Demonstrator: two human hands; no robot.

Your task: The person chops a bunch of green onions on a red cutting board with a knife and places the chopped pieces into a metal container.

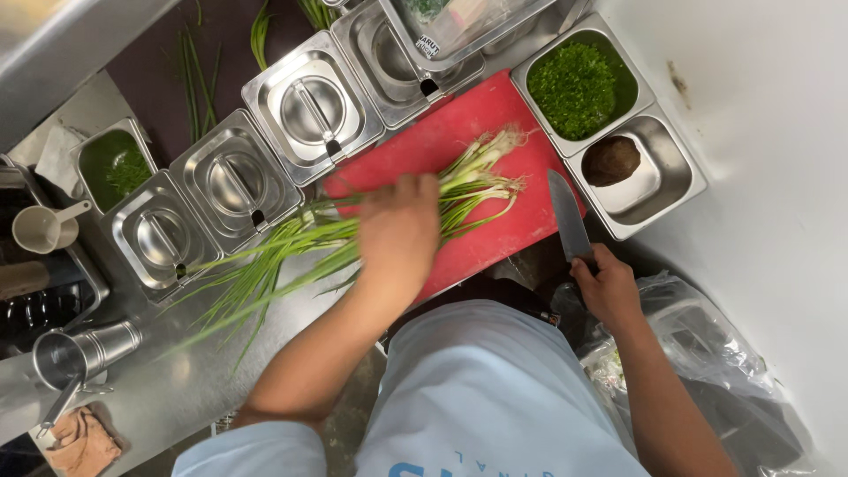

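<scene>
1. Left edge of the steel bench (pixel 177 389): a small plastic measuring cup (pixel 40 228), a steel funnel-shaped cup (pixel 79 352) and a crumpled cloth (pixel 81 442) are set here.
2. Row of lidded steel containers (pixel 231 177): these run diagonally along the bench's far side, with an open pan of chopped greens (pixel 115 163) at the left end.
3. Scallion bunch (pixel 389 221): it is laid across the red cutting board (pixel 495 230), white root ends toward the right, long green tops trailing left off the board onto the bench. The stalks are slender, fresh and unevenly fanned; the roots are untrimmed.
4. Left hand (pixel 399 230): it is pressed down, closed over the middle of the bunch. Judged best practice: the stalks would be gathered tight and squared at the root ends, fingertips curled back from the blade.
5. Knife (pixel 567 216): the blade is rested on the board's right edge, apart from the bunch.
6. Right hand (pixel 605 287): it is clenched around the knife handle.
7. Right side: a pan of chopped greens (pixel 579 88) and a pan holding a dark round lump (pixel 611 161) are placed beside the board.
</scene>
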